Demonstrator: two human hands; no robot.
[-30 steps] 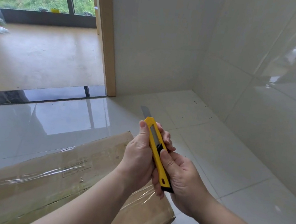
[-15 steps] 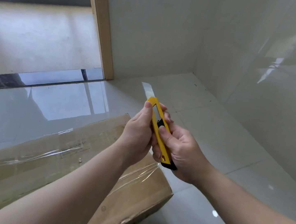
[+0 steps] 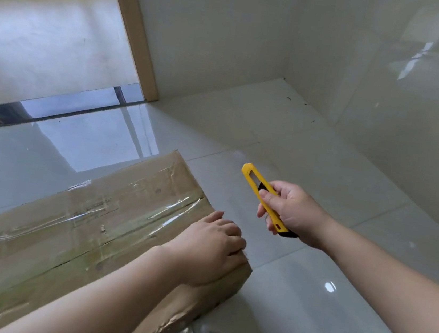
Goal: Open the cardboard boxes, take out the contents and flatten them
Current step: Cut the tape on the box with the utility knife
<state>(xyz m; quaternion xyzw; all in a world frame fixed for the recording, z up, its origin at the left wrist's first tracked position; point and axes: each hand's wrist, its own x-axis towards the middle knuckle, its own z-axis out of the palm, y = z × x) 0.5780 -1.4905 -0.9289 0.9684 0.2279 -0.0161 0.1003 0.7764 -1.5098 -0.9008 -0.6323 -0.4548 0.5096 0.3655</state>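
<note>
One taped box, one yellow cutter

Glossy pale tiled floor under me, thin grout lines crossing it, window glare mirrored on the left, one taped cardboard box lying flat on it near the wall corner, few dark specks by the wall.
</note>
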